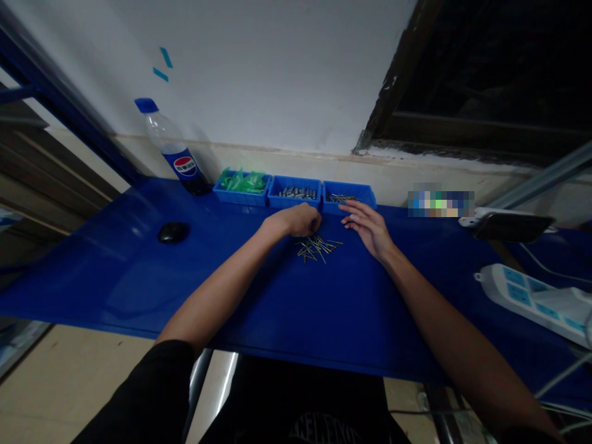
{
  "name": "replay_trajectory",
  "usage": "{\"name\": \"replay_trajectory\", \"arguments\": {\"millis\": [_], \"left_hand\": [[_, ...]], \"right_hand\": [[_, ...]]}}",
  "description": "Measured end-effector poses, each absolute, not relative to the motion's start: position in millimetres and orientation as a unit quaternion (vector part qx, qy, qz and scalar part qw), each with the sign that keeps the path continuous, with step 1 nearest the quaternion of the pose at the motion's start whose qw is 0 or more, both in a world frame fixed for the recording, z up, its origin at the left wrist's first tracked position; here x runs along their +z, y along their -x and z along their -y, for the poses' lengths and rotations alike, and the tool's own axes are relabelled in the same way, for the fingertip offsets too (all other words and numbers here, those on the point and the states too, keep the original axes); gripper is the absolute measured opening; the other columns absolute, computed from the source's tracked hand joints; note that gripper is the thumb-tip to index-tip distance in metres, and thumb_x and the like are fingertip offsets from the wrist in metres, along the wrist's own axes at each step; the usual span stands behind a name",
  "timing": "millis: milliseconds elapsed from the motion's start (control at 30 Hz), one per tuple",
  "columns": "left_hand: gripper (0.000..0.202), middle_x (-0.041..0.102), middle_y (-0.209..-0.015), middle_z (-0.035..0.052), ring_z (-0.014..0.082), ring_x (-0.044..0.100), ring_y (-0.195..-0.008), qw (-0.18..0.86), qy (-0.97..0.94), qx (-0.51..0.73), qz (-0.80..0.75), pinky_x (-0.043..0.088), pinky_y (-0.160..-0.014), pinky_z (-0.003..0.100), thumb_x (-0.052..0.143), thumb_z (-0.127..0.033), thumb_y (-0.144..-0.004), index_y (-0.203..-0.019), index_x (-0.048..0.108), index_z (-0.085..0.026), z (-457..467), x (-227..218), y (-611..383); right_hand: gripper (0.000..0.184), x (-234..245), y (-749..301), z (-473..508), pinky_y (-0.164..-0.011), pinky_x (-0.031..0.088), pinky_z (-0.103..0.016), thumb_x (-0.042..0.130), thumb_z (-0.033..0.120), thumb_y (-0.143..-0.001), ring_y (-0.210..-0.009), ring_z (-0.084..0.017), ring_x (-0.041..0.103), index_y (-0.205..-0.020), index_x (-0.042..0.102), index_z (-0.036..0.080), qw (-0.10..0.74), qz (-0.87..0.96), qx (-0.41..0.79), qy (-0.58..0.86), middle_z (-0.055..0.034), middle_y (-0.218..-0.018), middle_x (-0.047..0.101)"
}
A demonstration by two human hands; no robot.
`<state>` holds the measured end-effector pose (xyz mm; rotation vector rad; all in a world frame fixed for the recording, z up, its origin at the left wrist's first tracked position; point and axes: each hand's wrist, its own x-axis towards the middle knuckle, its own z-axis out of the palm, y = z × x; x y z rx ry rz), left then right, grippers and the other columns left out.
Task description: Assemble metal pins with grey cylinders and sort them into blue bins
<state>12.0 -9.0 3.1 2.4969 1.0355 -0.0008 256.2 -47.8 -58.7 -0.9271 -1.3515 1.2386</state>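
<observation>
A small heap of thin metal pins (pixel 317 248) lies on the blue table (pixel 115 271). My left hand (pixel 298 220) rests just behind the heap with its fingers curled into a loose fist; what it holds, if anything, is hidden. My right hand (pixel 367 227) lies to the right of the heap, fingers stretched out and slightly spread, fingertips near the rightmost blue bin (pixel 349 197), holding nothing. Three blue bins stand in a row by the wall: the left bin (pixel 243 187) holds green parts, the middle bin (pixel 296 192) holds grey metal pieces, the right one holds pins.
A cola bottle (pixel 173 148) with a blue cap stands at the back left by the wall. A black mouse (pixel 172 232) lies on the table's left. A phone (pixel 509 225) and a white power strip (pixel 536 300) sit at the right.
</observation>
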Motion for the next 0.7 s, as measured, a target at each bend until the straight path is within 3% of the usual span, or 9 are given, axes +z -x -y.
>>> {"name": "replay_trajectory", "arguments": {"millis": [167, 400, 700], "left_hand": [[0.026, 0.076, -0.074, 0.0049, 0.0148, 0.064, -0.062, 0.213, -0.902, 0.004, -0.375, 0.044, -0.060, 0.024, 0.065, -0.005, -0.069, -0.087, 0.080, -0.017, 6.0, 0.7, -9.1], [0.052, 0.076, -0.079, 0.0054, 0.0157, 0.064, -0.066, 0.203, -0.913, 0.077, -0.346, 0.045, -0.067, 0.026, 0.058, -0.008, -0.076, -0.125, 0.075, -0.013, 1.2, 10.6, -3.2], [0.019, 0.079, -0.083, 0.0074, 0.0174, 0.075, -0.079, 0.332, -0.856, 0.235, -0.319, 0.054, -0.074, 0.027, 0.066, -0.014, -0.076, -0.091, 0.076, -0.013, 7.3, 9.7, -14.7]], "right_hand": [[0.042, -58.6, -256.0, 47.7, -0.088, 0.058, -0.043, 0.077, 0.041, -0.083, -0.096, -0.024, 0.071, -0.123, 0.072, 0.033, 0.520, 0.556, 0.523, 0.383, -0.0052, -0.131, 0.075], [0.042, -59.3, -256.5, 47.4, -0.087, 0.057, -0.043, 0.076, 0.045, -0.083, -0.096, -0.024, 0.071, -0.123, 0.071, 0.033, 0.513, 0.568, 0.509, 0.393, -0.0057, -0.132, 0.074], [0.036, -58.9, -252.0, 47.9, -0.082, 0.055, -0.038, 0.081, 0.041, -0.082, -0.085, -0.021, 0.072, -0.114, 0.077, 0.027, 0.505, 0.577, 0.511, 0.389, -0.0060, -0.108, 0.081]]}}
